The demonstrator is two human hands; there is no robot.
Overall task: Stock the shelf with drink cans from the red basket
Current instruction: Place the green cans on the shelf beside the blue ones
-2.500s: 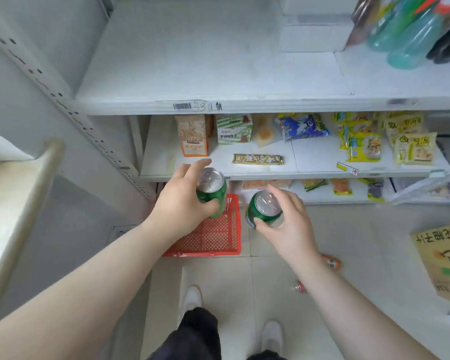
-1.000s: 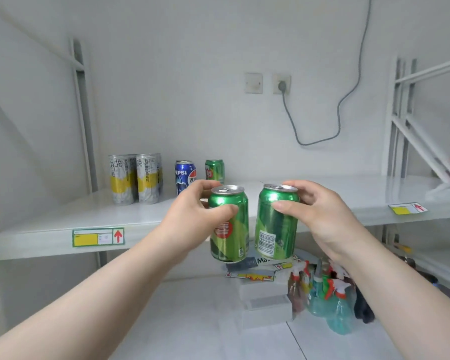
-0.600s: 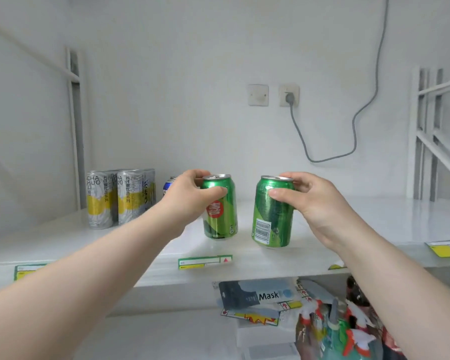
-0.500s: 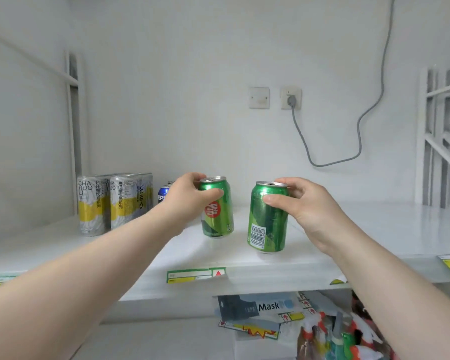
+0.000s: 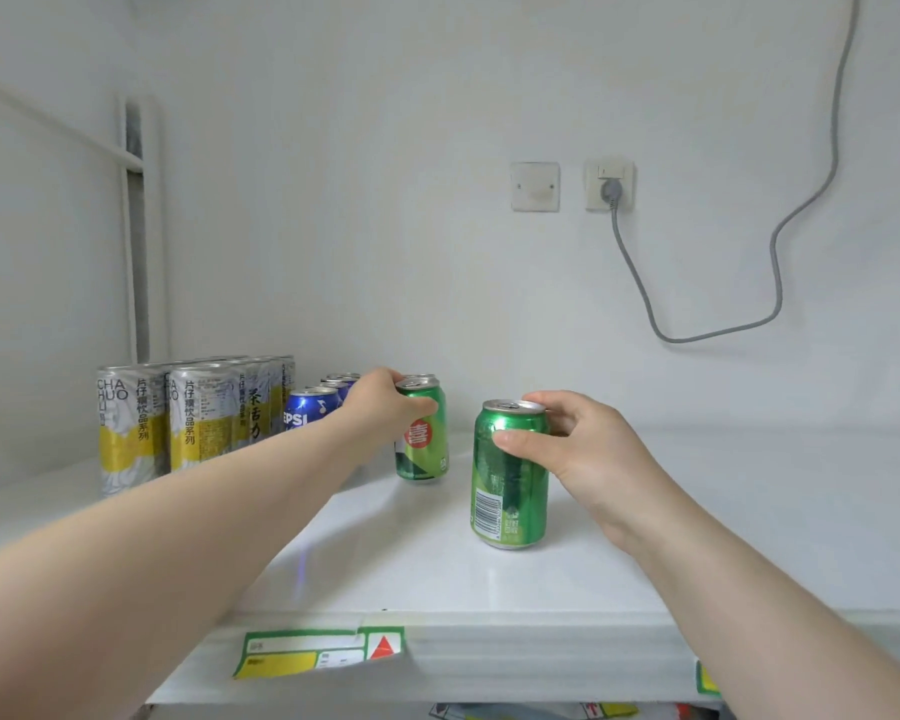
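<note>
The white shelf (image 5: 723,537) runs the width of the view; its front edge lies low in the frame and carries a green-and-yellow price label (image 5: 318,652), one corner of which curls off the lip. The left hand (image 5: 385,407) reaches deep toward the back wall, fingers and thumb curled round the top of the far green can (image 5: 426,449); that can stands upright on the shelf, its red round mark facing forward, just beside the blue Pepsi cans (image 5: 307,414) on its left. The right hand (image 5: 588,454) grips the near green can (image 5: 510,496) by its upper part, thumb across the front, fingers wrapped behind the rim; this can stands upright about midway in, well back from the front edge, barcode low on its side. A bare strip of shelf separates the two green cans. Further left, tall silver-and-yellow cans (image 5: 126,428) stand in rows that run back toward the wall near a white upright post (image 5: 136,226). To the right of the near can the shelf top lies open as far as the frame shows. On the wall above, a grey cable (image 5: 775,262) hangs in a loop from a socket (image 5: 609,185), well above the can tops.
</note>
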